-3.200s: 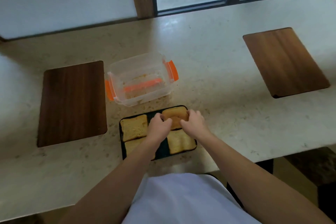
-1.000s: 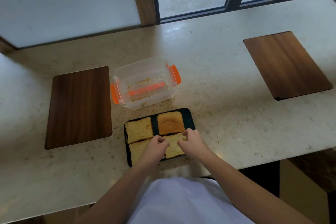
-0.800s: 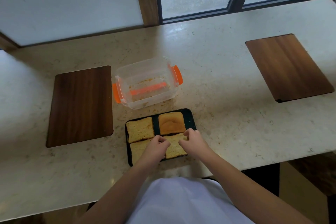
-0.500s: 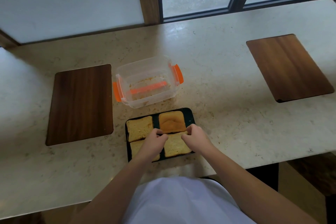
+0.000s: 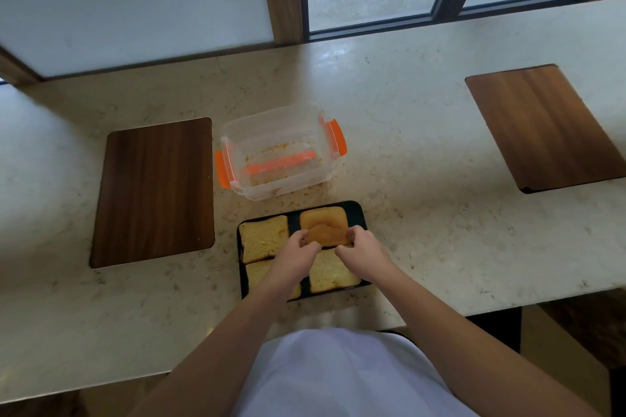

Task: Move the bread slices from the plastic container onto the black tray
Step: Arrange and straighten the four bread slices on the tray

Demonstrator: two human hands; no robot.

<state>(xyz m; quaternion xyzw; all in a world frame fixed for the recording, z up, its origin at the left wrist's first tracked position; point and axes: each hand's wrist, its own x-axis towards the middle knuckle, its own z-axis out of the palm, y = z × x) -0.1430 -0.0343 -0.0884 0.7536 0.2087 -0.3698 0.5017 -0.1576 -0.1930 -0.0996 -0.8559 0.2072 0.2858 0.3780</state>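
Now your hands pinch the darker toasted bread slice (image 5: 323, 225) on the rectangular black tray (image 5: 356, 211).
Your left hand (image 5: 298, 256) and right hand (image 5: 360, 250) grip its near corners; three paler slices lie alongside, near the clear plastic container (image 5: 276, 151) on the pale stone bench (image 5: 423, 179).

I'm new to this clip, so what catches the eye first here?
Four bread slices fill the black tray at the counter's near edge, with the left hand and right hand on the darker far-right slice. Just behind sits the clear plastic container with orange clips, holding only crumbs.
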